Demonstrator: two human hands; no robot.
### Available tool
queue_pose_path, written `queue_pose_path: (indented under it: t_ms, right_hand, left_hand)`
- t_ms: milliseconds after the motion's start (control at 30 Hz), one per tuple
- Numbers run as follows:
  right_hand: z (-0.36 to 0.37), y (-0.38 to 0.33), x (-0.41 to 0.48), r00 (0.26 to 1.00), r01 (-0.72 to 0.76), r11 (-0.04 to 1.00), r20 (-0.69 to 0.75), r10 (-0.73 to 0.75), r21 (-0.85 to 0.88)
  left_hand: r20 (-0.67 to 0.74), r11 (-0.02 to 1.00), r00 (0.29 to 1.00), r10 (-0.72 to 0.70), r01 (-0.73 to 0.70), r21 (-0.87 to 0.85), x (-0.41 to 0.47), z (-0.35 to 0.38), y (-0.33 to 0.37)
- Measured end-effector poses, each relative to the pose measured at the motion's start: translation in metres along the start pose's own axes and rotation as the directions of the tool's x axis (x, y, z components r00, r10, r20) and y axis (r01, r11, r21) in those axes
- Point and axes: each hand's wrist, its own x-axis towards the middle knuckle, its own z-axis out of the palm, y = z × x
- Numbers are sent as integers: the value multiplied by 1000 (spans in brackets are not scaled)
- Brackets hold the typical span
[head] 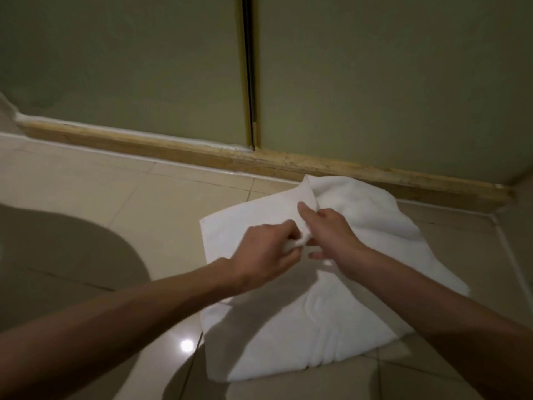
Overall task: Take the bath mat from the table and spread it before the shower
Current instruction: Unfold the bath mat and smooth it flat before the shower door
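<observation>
A white bath mat (291, 336) lies partly folded and rumpled on the beige tiled floor, just in front of the shower's low stone threshold (259, 161). Its far part is bunched up against the threshold. My left hand (264, 255) pinches a fold of the mat near its middle. My right hand (331, 235) grips the same fold from the right, with fingers curled into the cloth. The two hands almost touch each other. Frosted glass shower doors (129, 67) rise behind the threshold.
A brass-coloured door frame strip (250, 70) splits the two glass panels. A dark rounded shadow (57, 255) covers the floor tiles at the left. A wall corner (516, 203) closes the floor at the right.
</observation>
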Motion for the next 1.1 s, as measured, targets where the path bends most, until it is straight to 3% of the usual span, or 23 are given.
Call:
queue_pose_path:
  t_ms: [67, 167, 433, 567, 767, 967, 1100]
  right_hand:
    - [-7, -2, 5, 997, -12, 1000, -70, 14, 25]
    - [-25, 4, 15, 982, -45, 990, -187, 19, -135]
    - [-78, 15, 40, 968, -164, 940, -232, 95, -300]
    - [-94, 24, 47, 930, -115, 925, -366, -28, -363]
    - [-130, 32, 43, 898, -36, 914, -414, -148, -405]
    - [-174, 48, 18, 873, -4, 913, -447, -196, -408]
    - [-205, 67, 0, 853, -7, 917, -482, -203, -399]
  left_hand:
    - [15, 995, 996, 84, -83, -46, -3, 6, 21]
    - [35, 973, 977, 210, -206, -99, -9, 12, 44]
    - [198, 867, 852, 484, -436, -243, -21, 21, 85]
    - [216, 866, 852, 477, -414, -279, -17, 26, 94]
    - [255, 895, 867, 428, -367, -256, -2, 44, 111]
    - [312, 865, 814, 489, -408, -291, 11, 68, 144]
    - [389, 827, 732, 559, -455, -332, 17, 75, 168]
